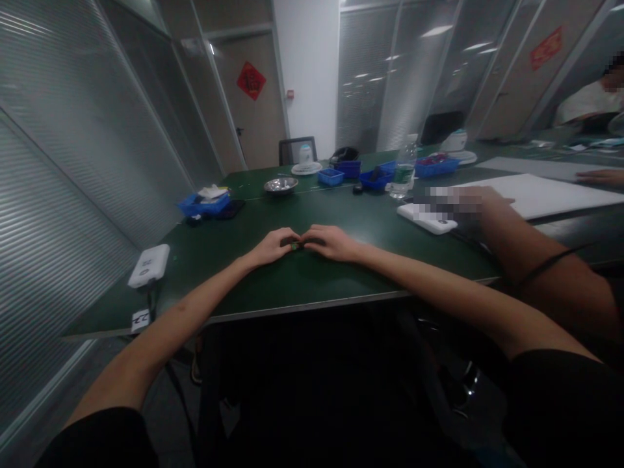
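My left hand (273,247) and my right hand (332,243) meet low over the green tabletop (253,286), close to its near edge. Between their fingertips is a small dark object with a green part (294,246); its kind is too small and blurred to tell. The left thumb and fingers pinch it from the left. From the other side, the curled fingers of my right hand close on its dark end. Most of the object is hidden behind the fingers.
Left are a white power bank (149,265) with a cable and a blue tray (203,203). Farther back stand a metal bowl (281,187), a white plastic basket (306,169) and a water bottle (403,170). At right, another person's arm (531,237) reaches over a white device (429,220).
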{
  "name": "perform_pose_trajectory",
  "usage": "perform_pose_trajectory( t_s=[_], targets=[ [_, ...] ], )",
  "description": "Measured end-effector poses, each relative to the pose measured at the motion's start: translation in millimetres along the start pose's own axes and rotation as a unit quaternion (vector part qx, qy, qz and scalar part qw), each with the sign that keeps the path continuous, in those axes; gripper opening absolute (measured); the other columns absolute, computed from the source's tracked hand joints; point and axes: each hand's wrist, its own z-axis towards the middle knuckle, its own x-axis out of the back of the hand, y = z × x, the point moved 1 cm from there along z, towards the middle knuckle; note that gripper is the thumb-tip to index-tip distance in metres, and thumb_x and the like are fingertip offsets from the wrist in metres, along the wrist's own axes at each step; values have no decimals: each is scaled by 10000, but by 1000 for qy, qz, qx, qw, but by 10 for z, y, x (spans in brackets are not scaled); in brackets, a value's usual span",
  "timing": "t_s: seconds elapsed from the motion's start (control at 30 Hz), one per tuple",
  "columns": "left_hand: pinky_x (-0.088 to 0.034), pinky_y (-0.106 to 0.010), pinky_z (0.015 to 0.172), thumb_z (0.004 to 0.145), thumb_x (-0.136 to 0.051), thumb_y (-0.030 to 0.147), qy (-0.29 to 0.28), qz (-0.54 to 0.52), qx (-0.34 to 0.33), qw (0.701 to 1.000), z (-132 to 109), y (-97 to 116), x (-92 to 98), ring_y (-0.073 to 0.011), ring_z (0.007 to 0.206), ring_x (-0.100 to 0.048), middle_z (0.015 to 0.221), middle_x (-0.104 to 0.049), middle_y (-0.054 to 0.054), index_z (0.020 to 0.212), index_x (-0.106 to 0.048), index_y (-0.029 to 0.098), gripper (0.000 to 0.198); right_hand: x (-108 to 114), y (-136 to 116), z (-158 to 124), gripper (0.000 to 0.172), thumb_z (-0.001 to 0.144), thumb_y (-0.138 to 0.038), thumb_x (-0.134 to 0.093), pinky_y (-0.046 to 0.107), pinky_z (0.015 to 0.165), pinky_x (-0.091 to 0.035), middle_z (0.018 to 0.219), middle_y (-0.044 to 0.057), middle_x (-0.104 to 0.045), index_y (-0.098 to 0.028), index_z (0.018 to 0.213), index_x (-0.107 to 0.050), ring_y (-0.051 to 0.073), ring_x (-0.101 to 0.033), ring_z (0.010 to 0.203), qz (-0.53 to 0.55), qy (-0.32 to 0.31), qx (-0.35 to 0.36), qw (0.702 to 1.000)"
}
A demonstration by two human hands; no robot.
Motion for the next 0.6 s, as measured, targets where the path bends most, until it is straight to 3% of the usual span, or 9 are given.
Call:
perform_pose_trajectory(
  t_s=[0.23,0.3,0.43,0.6],
  targets=[
    [-515,-375,961,956,-589,249,-28,-9,8,1000,-39,-3,96,-251,1097,-643,1213,-684,-108,1261,-737,173,348,31,23,-31,252,1043,-329,-587,310,838,-492,1112,75,-712,-226,1232,-718,207,-672,944,-41,7,-41,998],
    [-513,-369,951,981,-583,281,-45,-26,17,999,-58,31,141,-247,1093,-639,1234,-675,-106,1267,-743,180,343,45,43,-42,245,1042,-327,-587,315,845,-491,1124,74,-720,-224,1219,-720,208,-676,949,-51,17,-52,997],
    [-505,-334,849,936,-741,448,-82,-42,25,995,-71,62,202,-221,973,-621,1179,-664,-100,1312,-741,199,451,72,59,-49,229,1033,-317,-598,317,854,-487,1142,73,-734,-214,1195,-723,210,-685,968,-56,57,-77,994],
    [-488,-325,825,937,-750,468,-81,-50,22,995,-56,-30,225,-201,913,-602,1066,-663,-94,1257,-768,174,435,84,49,-43,231,1027,-320,-606,321,866,-486,1160,78,-739,-214,1192,-727,215,-684,985,-52,62,-86,993]
  ],
)
